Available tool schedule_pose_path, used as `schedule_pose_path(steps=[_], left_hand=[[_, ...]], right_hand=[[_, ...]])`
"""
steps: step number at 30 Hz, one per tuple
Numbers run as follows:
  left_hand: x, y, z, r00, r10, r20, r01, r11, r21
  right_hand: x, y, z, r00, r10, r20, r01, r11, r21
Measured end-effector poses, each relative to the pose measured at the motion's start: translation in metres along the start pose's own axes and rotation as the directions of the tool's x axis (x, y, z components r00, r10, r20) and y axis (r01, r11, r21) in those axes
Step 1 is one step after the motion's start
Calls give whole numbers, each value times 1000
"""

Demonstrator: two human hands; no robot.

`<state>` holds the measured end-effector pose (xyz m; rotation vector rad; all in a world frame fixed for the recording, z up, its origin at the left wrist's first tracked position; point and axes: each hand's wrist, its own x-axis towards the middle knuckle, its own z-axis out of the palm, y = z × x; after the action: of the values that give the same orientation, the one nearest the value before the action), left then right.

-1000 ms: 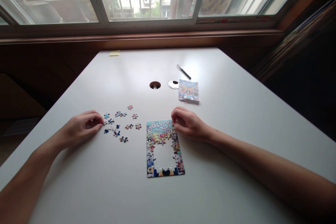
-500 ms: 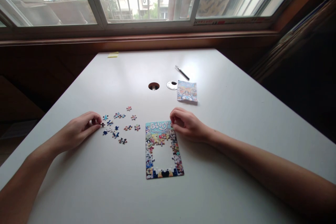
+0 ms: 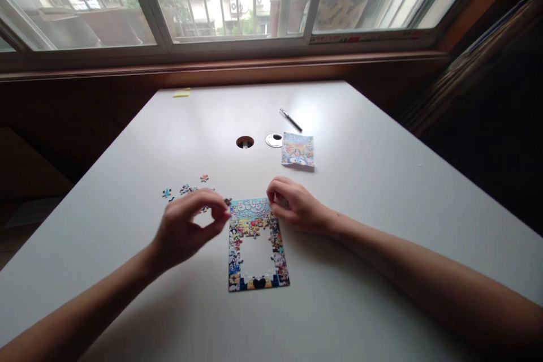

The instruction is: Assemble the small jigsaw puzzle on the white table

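My left hand [image 3: 193,223] pinches a small dark jigsaw piece [image 3: 228,202] between thumb and fingertips, beside the upper left corner of a partly filled jigsaw puzzle [image 3: 250,210]. The puzzle has a colourful picture with a light blue title strip on top and an opening in its middle where white shows. At its upper right edge rests my right hand [image 3: 294,202], fingers curled and closed; whatever they hold, if anything, is hidden. Several loose jigsaw pieces [image 3: 185,188] lie on the left, partly covered by my left hand.
A white table [image 3: 360,192] carries everything. Beyond the puzzle lie a printed packet [image 3: 298,150], a pen [image 3: 291,120], a round metal cover [image 3: 274,140] and a cable hole [image 3: 245,142]. A yellow sticky note [image 3: 181,93] is near the far edge, below the window.
My left hand has lifted a dark piece from the loose ones and carried it right, up to the puzzle. My right hand stays at the puzzle's edge; the view has shifted slightly.
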<state>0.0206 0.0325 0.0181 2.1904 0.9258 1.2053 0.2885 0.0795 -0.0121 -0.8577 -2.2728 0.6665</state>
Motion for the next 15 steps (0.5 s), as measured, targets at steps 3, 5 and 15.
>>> schedule_pose_path(steps=[3, 5, 15], left_hand=[[2, 8, 35, 982, 183, 41, -182, 983, -25], [-3, 7, 46, 978, 206, 25, -204, 977, -66], [-12, -3, 37, 978, 204, 52, -204, 979, 4]], right_hand=[[-2, 2, -1, 1000, 6, -17, -6, 1000, 1], [-2, 2, -1, 1000, 7, -20, -7, 1000, 6], [-1, 0, -2, 1000, 4, -10, -4, 1000, 27]])
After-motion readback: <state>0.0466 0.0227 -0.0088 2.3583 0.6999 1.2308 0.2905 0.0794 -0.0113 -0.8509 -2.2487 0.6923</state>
